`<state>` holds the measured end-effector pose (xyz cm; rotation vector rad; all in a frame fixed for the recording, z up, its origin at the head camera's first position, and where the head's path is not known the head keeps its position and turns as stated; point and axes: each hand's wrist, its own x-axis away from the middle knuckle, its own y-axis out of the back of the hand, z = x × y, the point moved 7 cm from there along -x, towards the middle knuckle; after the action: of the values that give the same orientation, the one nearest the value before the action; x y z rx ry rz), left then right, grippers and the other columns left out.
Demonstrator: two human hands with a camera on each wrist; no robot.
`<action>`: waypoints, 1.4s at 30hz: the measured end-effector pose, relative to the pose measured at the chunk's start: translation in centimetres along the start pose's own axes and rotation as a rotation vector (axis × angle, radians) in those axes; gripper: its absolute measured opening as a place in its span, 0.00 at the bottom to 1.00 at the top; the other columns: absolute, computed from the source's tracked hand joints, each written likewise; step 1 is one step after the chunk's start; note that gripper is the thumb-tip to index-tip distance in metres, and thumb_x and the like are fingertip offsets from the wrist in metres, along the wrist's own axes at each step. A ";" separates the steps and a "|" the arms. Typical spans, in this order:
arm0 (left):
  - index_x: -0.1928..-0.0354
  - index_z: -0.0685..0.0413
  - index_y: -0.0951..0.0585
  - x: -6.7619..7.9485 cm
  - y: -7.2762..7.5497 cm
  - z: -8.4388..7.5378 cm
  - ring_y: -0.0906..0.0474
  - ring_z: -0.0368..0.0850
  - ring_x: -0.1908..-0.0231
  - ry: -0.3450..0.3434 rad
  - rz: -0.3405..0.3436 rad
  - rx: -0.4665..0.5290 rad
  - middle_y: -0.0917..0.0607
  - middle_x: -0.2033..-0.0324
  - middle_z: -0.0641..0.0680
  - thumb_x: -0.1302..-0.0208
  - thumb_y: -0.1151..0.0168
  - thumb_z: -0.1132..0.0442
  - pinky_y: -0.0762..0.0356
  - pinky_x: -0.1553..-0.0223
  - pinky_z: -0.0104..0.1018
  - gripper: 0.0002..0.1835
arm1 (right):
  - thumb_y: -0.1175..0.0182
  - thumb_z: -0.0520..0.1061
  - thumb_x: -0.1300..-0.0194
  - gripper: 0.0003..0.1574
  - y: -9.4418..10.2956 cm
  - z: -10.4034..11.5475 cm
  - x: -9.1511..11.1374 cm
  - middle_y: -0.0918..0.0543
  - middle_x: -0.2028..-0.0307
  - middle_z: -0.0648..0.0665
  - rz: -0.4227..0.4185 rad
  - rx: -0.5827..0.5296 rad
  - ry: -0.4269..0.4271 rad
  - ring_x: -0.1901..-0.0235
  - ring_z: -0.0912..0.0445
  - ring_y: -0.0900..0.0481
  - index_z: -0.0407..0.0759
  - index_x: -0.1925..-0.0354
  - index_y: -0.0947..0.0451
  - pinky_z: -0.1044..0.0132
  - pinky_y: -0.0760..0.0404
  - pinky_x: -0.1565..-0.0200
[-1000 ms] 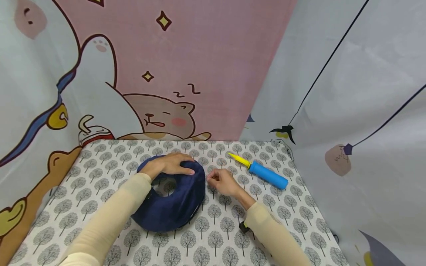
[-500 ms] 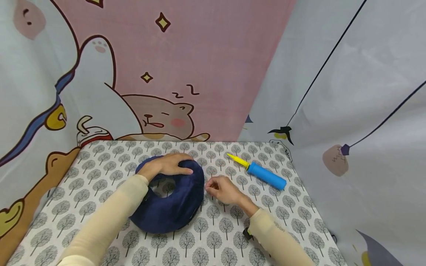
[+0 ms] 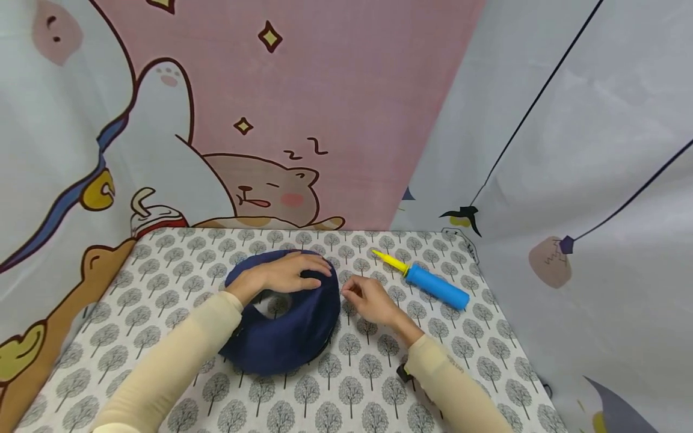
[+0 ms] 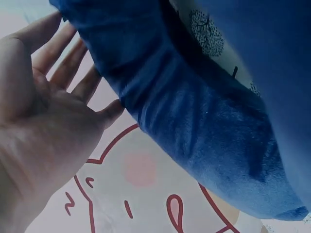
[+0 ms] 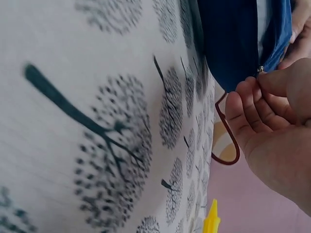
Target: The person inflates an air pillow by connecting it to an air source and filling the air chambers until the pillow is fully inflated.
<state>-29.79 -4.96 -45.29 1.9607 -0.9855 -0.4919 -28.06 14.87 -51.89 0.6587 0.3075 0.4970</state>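
A navy blue ring cushion (image 3: 276, 343) in a plush cover lies on the table. My left hand (image 3: 287, 275) rests on its far side, fingers spread loosely towards the outer edge; in the left wrist view the fingertips touch the cover's rim. At the cushion's right edge, my right hand (image 3: 370, 299) pinches a small zipper pull (image 5: 261, 69) between thumb and fingers. Above that pull, the zip is parted, and a pale strip (image 5: 263, 29) shows between the blue edges. The head view hides the pull behind the fingers.
A blue hand pump (image 3: 437, 287) with a yellow nozzle (image 3: 388, 260) lies right of the hands. The tree-print tablecloth (image 3: 352, 385) meets a cartoon-printed pink backdrop (image 3: 346, 120) behind and a pale curtain (image 3: 612, 198) on the right.
My left hand has slid right along the cushion towards its outer edge, and the cushion has shifted slightly. Over the last half second my right hand has moved a little away from me.
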 end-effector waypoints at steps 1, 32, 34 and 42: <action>0.23 0.51 0.18 -0.1 -0.1 -0.1 0.32 0.63 0.16 0.000 -0.002 -0.004 0.21 0.19 0.59 0.12 0.40 0.55 0.43 0.15 0.75 0.23 | 0.40 0.42 0.12 0.12 0.3 -0.2 -0.1 0.16 0.69 0.41 -0.016 -0.003 -0.005 0.76 0.63 0.25 0.33 0.49 0.14 0.68 0.23 0.70; 0.21 0.36 0.20 -2.9 -3.7 5.7 0.33 0.56 0.14 0.014 0.038 -0.014 0.21 0.20 0.50 0.13 0.44 0.37 0.56 0.13 0.79 0.28 | 0.36 0.40 0.15 0.09 0.7 -0.8 2.2 0.10 0.64 0.39 0.017 -0.027 -0.085 0.71 0.63 0.21 0.36 0.52 0.12 0.69 0.20 0.66; 0.21 0.41 0.20 -2.5 -3.1 4.4 0.32 0.58 0.15 0.025 0.038 -0.009 0.21 0.20 0.53 0.12 0.42 0.41 0.55 0.14 0.80 0.27 | 0.36 0.40 0.15 0.09 0.5 -0.3 2.6 0.10 0.64 0.38 0.040 -0.038 -0.075 0.71 0.63 0.21 0.36 0.52 0.12 0.68 0.19 0.66; 0.20 0.47 0.21 -1.5 -1.3 1.5 0.34 0.61 0.14 0.058 0.074 -0.017 0.22 0.19 0.57 0.10 0.42 0.48 0.55 0.13 0.77 0.26 | 0.37 0.39 0.15 0.10 -0.3 0.8 3.9 0.10 0.64 0.36 0.135 -0.074 -0.009 0.69 0.64 0.19 0.32 0.53 0.13 0.68 0.16 0.64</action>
<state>-31.08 -4.15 -47.26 1.9059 -1.0101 -0.3991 -24.31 16.32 -51.98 0.6119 0.2358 0.6311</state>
